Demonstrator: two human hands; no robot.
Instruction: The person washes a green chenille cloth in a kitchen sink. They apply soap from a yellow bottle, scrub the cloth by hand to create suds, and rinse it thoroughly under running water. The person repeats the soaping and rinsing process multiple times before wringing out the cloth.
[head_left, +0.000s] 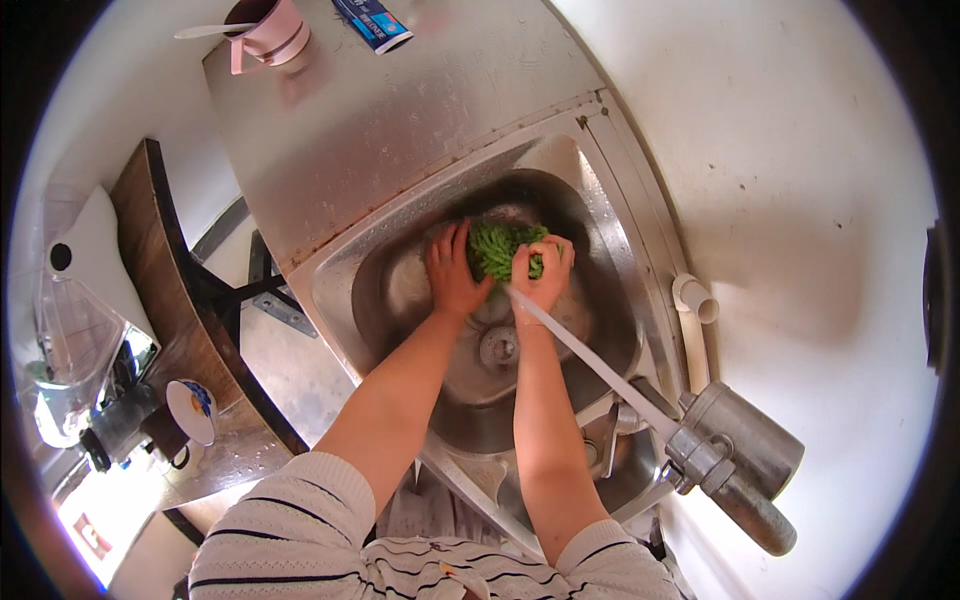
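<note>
Bright green shaggy material (499, 251), with short noodle-like strands like a chenille wash cloth, is down in the steel sink basin (551, 409). My right hand (544, 266) grips its right side with bent fingers. My left hand (455, 270) lies beside its left side, palm down, with the fingers extended and the thumb apart near its lower edge. From the metal tap (697, 454), a pale water stream (592, 364) runs down to the space between my hands. The round drain (499, 346) shows between my forearms.
A smaller sink bowl (634, 480) adjoins the basin. Beyond lies the steel drainboard (390, 135) with a pink mug (274, 37) holding a spoon, and a blue tube (373, 26) bearing writing. A white pipe (694, 330) runs by the right wall. A patterned bowl (191, 411) is on the brown table (199, 352).
</note>
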